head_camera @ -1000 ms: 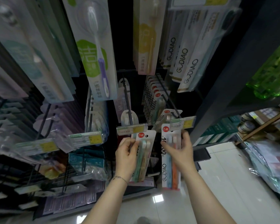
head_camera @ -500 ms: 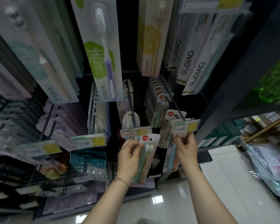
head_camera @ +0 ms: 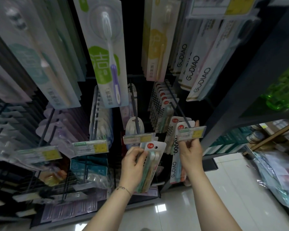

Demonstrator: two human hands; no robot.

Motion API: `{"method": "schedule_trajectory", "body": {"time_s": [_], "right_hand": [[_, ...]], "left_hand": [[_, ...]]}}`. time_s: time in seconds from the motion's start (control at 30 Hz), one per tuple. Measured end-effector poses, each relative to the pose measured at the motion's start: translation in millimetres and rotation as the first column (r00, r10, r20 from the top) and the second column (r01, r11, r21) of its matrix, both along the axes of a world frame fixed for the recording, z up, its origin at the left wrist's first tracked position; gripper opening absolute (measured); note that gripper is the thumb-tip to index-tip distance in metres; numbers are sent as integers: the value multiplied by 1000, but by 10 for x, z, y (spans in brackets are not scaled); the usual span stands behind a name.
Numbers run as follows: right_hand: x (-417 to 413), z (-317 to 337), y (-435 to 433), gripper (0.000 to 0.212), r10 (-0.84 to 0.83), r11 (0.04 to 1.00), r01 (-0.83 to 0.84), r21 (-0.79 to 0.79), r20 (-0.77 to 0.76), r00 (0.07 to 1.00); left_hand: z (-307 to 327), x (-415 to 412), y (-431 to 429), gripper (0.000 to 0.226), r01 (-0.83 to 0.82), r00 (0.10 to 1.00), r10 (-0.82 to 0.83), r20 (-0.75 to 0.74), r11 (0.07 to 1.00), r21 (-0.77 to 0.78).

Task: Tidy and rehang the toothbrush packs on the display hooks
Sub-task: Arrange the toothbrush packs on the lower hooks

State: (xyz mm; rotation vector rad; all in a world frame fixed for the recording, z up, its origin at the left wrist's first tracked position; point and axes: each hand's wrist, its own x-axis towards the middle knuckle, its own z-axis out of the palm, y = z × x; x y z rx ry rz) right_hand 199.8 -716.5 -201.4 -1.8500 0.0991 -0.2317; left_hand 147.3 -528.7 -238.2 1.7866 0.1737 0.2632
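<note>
Pale floor tiles [head_camera: 173, 214] shine nearest, under my forearms. Above them my left grip [head_camera: 133, 164] is wrapped round the pastel multi-pack [head_camera: 153, 164], thumb across its face. Its hang hole [head_camera: 156, 147] is free and sits just below the middle price tag [head_camera: 138, 139], at the front end of the middle hook [head_camera: 134, 110]. My right grip [head_camera: 190, 150] pinches the upper part of the white GUDIAO pack [head_camera: 174, 165], fingers reaching up behind the right price tag [head_camera: 190, 133] at the front end of the right-hand hook [head_camera: 178, 110]. The card's top sits at that wire's tip, but the tag hides whether the hole is on it. Farther back along the same wire hangs a row of like packs [head_camera: 162, 104].

As I judge it, the step is threading this card. To do it well I should tip the tag up out of the way and square the card to the wire so the hole meets the tip straight. Then I should slide it back until it touches the row, face forward. The risk is bending the thin card or knocking the row askew. The left pack, I'd guess, belongs on the middle hook next.
</note>
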Motion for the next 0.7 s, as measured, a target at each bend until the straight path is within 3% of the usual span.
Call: {"method": "schedule_trajectory", "body": {"time_s": [0.2, 0.4, 0.63, 0.7], "right_hand": [[-1, 66, 59, 76, 4, 999, -2, -50, 34, 999], [229, 102, 149, 84, 1, 999, 1, 39, -58, 998], [502, 150, 410, 99, -21, 997, 29, 70, -109, 994], [470, 59, 425, 112, -54, 995, 67, 73, -166, 985]], "left_hand": [[-15, -37, 35, 15, 0, 1000, -1, 9, 999, 50], [-23, -73, 115, 15, 7, 1000, -9, 17, 998, 68], [6, -84, 191, 14, 10, 1000, -11, 25, 998, 65], [12, -79, 191, 15, 13, 1000, -14, 24, 998, 60]]}}
